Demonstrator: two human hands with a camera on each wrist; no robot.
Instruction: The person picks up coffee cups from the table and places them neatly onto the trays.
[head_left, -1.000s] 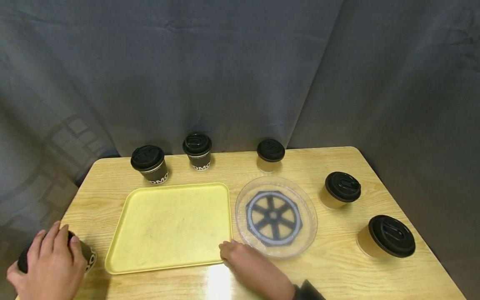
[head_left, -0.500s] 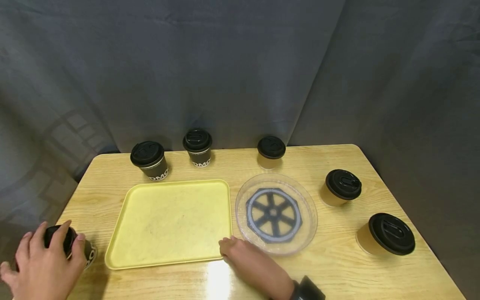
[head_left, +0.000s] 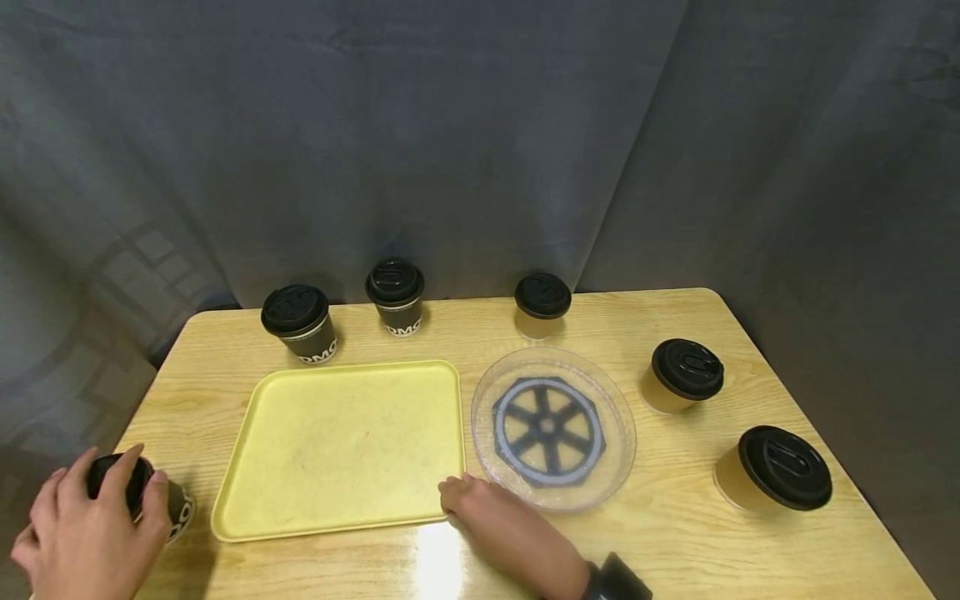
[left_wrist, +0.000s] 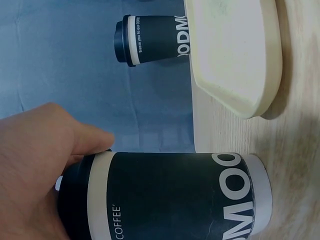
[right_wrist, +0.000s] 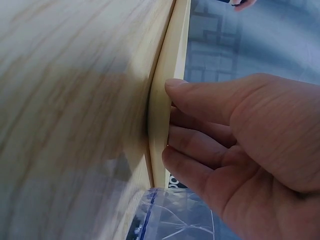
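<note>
We see left hand [head_left: 93, 533] gripping lidded dark cup [left_wrist: 167, 197] by top, left of yellow tray [head_left: 345, 450]. Right hand [head_left: 480, 505] touches tray's near right corner; whether it pinches rim, we cannot tell. Clear round dish [head_left: 617, 433] just right of tray.

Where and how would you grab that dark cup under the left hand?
Probably around the cup just below the lid, coming from its left side. It stands upright and narrows toward its base, so a grip there might stop under the wider lid, and the yellow tray lies to its right. The left hand holds it by the lid.
</note>
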